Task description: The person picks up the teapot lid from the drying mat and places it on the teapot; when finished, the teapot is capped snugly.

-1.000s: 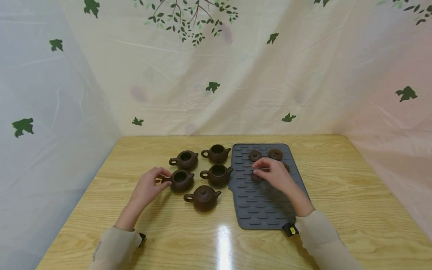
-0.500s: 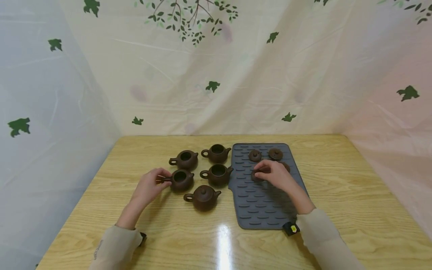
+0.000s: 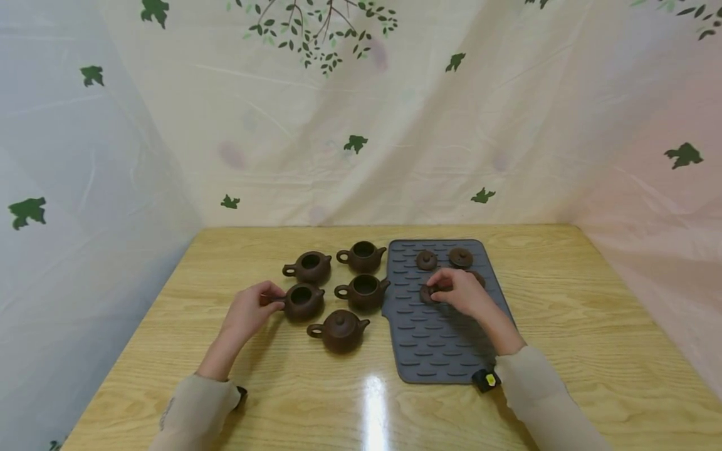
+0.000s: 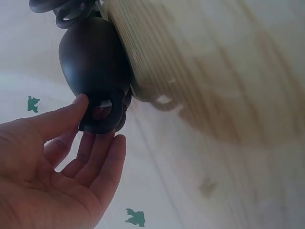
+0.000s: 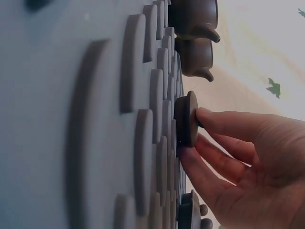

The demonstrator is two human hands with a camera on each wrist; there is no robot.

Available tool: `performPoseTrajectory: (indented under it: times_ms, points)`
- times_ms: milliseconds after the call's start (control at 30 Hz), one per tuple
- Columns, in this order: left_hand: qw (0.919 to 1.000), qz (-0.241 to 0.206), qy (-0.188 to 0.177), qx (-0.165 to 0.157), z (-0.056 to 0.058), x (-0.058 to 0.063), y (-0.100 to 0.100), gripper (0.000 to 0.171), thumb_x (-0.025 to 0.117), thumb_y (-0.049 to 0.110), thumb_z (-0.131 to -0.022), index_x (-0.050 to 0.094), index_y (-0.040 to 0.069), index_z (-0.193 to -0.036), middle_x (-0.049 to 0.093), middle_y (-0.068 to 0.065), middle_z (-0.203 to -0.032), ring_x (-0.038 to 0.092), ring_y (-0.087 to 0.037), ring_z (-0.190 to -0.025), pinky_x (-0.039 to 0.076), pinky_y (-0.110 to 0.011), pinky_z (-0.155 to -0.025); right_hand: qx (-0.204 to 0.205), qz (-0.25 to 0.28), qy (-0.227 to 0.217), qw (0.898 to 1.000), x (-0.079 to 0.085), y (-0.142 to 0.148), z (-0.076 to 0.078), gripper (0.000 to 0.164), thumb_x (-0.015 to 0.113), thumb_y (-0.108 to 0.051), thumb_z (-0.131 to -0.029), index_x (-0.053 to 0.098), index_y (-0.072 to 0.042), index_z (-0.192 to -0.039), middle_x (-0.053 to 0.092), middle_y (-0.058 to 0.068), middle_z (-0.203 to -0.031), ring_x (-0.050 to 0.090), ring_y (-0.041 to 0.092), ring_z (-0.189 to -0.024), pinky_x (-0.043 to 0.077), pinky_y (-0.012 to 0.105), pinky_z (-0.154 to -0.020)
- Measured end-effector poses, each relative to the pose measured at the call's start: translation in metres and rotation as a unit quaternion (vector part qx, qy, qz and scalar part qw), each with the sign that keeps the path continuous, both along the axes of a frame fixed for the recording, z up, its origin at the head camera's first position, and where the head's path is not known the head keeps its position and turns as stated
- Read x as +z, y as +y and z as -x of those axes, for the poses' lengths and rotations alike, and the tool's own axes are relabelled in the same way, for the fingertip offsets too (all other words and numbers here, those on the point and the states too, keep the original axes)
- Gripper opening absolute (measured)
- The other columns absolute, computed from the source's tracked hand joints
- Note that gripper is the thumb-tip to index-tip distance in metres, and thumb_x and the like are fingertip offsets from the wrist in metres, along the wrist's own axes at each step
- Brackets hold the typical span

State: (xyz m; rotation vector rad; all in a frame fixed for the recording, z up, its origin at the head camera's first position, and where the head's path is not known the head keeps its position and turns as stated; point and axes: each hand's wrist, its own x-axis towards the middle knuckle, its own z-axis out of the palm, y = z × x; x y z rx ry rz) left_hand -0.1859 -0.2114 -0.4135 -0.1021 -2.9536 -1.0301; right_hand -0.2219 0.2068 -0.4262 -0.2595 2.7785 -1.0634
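Note:
My left hand (image 3: 248,313) pinches the loop handle of a dark brown lidless teapot (image 3: 306,307), which stands on the table with its spout to the right. In the left wrist view the thumb lies on the handle (image 4: 116,114) and the fingers are behind it. My right hand (image 3: 464,293) holds a small round teapot lid (image 5: 187,119) by its knob, between thumb and fingers; the lid sits at the ridged surface of the grey mat (image 3: 420,351). More lids, one lid (image 3: 426,260) and another lid (image 3: 460,257), lie behind; a further lid (image 3: 479,279) is partly hidden by the hand.
Three other lidless teapots stand near the held one: a back-left teapot (image 3: 310,268), a back-right teapot (image 3: 363,257) and a middle teapot (image 3: 365,293). A teapot with its lid on (image 3: 341,331) stands in front. A patterned curtain (image 3: 293,156) hangs behind the wooden table (image 3: 293,401).
My right hand has come down and slightly right to the lid on the mat, and its fingers have closed on the knob. The left hand stays at the teapot handle.

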Motion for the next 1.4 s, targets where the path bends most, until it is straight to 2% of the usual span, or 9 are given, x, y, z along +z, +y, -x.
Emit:
performPoseTrajectory:
  times_ms: [367, 567, 1100, 1400]
  points:
    - [1.0000, 0.004, -0.004, -0.001, 0.003, 0.001, 0.000, 0.006, 0.071, 0.004, -0.090, 0.071, 0.006, -0.096, 0.074, -0.013, -0.098, 0.071, -0.027, -0.094, 0.055, -0.044, -0.083, -0.002, 0.019, 0.010, 1.000, 0.005, -0.002, -0.003, 0.014, 0.071, -0.012, -0.092, 0.071, -0.009, -0.106, 0.071, 0.015, -0.113, 0.067, 0.034, -0.108, 0.056, 0.041, -0.079]
    - [0.9999, 0.007, -0.009, -0.007, 0.005, 0.000, -0.002, 0.007, 0.072, 0.004, -0.089, 0.071, 0.006, -0.096, 0.074, -0.011, -0.096, 0.070, -0.024, -0.091, 0.055, -0.042, -0.081, 0.014, 0.035, 0.016, 0.999, 0.010, -0.009, -0.007, 0.015, 0.070, -0.011, -0.093, 0.071, -0.008, -0.107, 0.071, 0.015, -0.113, 0.067, 0.034, -0.109, 0.056, 0.043, -0.083]
    - [0.9996, -0.001, -0.021, -0.021, 0.008, 0.003, -0.004, 0.006, 0.072, 0.005, -0.089, 0.071, 0.006, -0.095, 0.075, -0.011, -0.096, 0.070, -0.024, -0.091, 0.055, -0.043, -0.083, 0.051, 0.071, 0.040, 0.995, 0.024, -0.038, -0.015, 0.016, 0.069, -0.014, -0.094, 0.072, -0.012, -0.110, 0.071, 0.011, -0.116, 0.067, 0.031, -0.108, 0.057, 0.043, -0.085]
    - [0.9994, -0.005, -0.023, -0.026, 0.008, 0.003, -0.005, 0.006, 0.071, 0.004, -0.090, 0.071, 0.005, -0.095, 0.075, -0.012, -0.096, 0.070, -0.024, -0.091, 0.056, -0.042, -0.083, 0.074, 0.099, 0.041, 0.991, 0.031, -0.063, -0.016, 0.017, 0.069, -0.016, -0.094, 0.072, -0.013, -0.110, 0.072, 0.009, -0.113, 0.068, 0.028, -0.108, 0.057, 0.038, -0.081]
